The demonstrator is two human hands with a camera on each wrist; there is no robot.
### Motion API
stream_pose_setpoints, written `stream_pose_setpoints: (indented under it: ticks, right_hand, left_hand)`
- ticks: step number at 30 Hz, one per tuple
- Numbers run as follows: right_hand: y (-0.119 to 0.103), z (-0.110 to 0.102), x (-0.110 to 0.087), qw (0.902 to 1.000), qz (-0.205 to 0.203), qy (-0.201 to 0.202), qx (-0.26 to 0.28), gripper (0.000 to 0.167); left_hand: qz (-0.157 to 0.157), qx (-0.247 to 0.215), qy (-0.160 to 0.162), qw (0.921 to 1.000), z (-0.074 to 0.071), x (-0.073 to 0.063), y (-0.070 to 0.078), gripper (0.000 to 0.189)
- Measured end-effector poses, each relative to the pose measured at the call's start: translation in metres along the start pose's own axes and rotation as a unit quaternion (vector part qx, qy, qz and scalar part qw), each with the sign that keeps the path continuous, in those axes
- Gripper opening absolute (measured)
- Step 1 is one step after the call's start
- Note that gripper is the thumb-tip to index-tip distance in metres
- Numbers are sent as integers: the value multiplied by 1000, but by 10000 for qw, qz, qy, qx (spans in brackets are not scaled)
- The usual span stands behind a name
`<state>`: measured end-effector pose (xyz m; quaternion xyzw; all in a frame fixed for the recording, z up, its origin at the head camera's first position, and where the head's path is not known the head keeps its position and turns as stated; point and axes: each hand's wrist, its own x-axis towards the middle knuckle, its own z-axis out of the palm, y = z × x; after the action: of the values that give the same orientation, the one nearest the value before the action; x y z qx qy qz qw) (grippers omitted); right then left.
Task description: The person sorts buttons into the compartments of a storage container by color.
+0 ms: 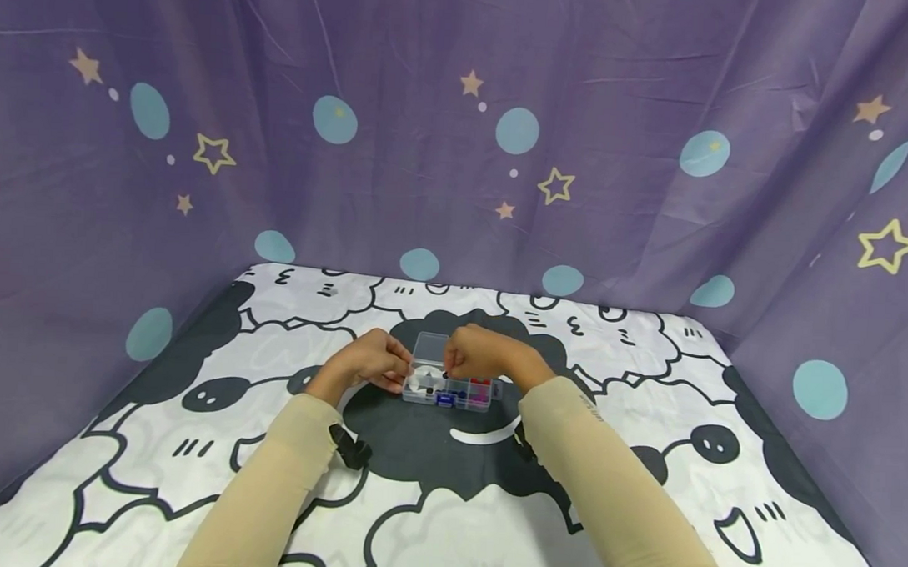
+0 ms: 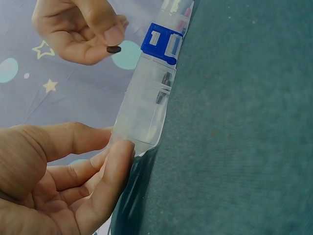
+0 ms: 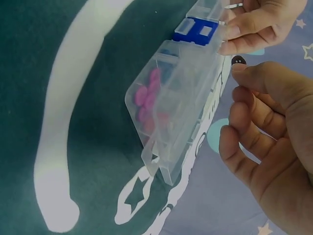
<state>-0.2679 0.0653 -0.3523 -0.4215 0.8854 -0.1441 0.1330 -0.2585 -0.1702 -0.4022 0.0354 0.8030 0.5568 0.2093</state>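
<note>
A clear plastic compartment box (image 1: 420,398) with a blue latch (image 2: 161,45) lies in the middle of the cloth, its clear lid (image 1: 431,348) raised at the back. My left hand (image 1: 374,360) grips the box's left end between thumb and fingers. Over the compartments, my right hand (image 1: 491,353) pinches a small black button (image 3: 238,60) by thumb and fingertip; two holes show in it. Pink buttons (image 3: 142,96) sit in the right end, with red pieces (image 1: 481,382) behind them. At the left lie white pieces (image 1: 425,378), and dark pieces (image 2: 163,88) show through the front wall.
The cloth (image 1: 445,525) under the box has black-and-white cartoon sheep on it. A purple curtain (image 1: 427,207) with stars and blue spots hangs behind and along both sides. Dark wrist straps (image 1: 349,447) show by the light sleeves (image 1: 266,494).
</note>
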Motion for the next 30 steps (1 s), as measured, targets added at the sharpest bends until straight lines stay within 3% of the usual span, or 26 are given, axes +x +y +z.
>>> stream_pose_setpoints:
  ticks: [12,21,30]
  right_hand:
    - [-2,7,4,9996,124,-134,205,10]
    - [2,6,-6,9998,184,37,46,10]
    - [12,6,-20,9992,119,229,320,8]
  left_hand:
    - [-45,-42,64,10000,1,1,0,29]
    - [-9,-39,31,10000,1,1,0,30]
    - [60,-12,13,10000,1,0,-1,29]
